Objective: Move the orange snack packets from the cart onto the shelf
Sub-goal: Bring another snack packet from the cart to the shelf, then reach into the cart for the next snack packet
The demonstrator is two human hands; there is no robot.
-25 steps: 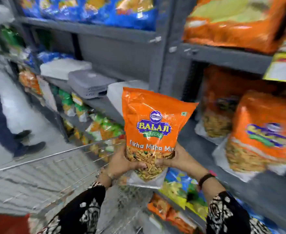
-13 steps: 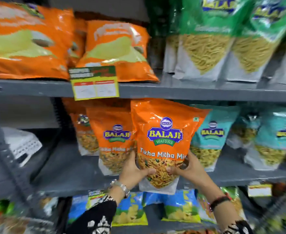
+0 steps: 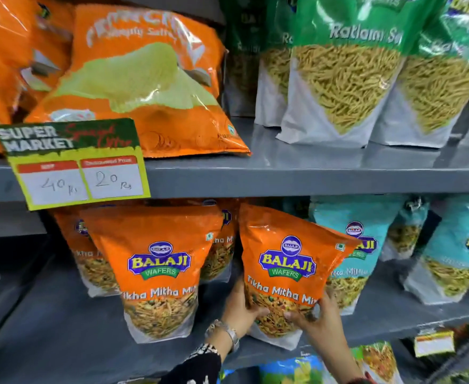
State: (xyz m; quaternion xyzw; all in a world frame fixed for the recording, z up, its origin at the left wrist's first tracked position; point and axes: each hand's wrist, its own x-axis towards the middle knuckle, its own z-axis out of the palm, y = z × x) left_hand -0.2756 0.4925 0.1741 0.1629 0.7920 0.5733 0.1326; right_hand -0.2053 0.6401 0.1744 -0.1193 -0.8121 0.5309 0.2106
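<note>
I hold an orange Balaji Tikha Mitha Mix packet (image 3: 288,261) upright by its lower corners, my left hand (image 3: 241,314) on its left side and my right hand (image 3: 319,320) on its right. Its base rests at the front of the grey middle shelf (image 3: 61,328), slightly tilted. Another orange packet of the same kind (image 3: 155,261) stands just to its left, with more orange packets (image 3: 86,245) behind that one. The cart is out of view.
Teal Balaji packets (image 3: 366,245) stand right behind and to the right of the held packet. The upper shelf (image 3: 283,176) carries large orange chip bags (image 3: 144,79) and green Ratlami Sev packets (image 3: 346,73). A price card (image 3: 72,164) hangs from its edge. More packets (image 3: 297,370) lie below.
The view turned from the cart and aisle to face the shelf. Both hands carried the orange packet forward and down onto the middle shelf, to the right of the standing orange packet.
</note>
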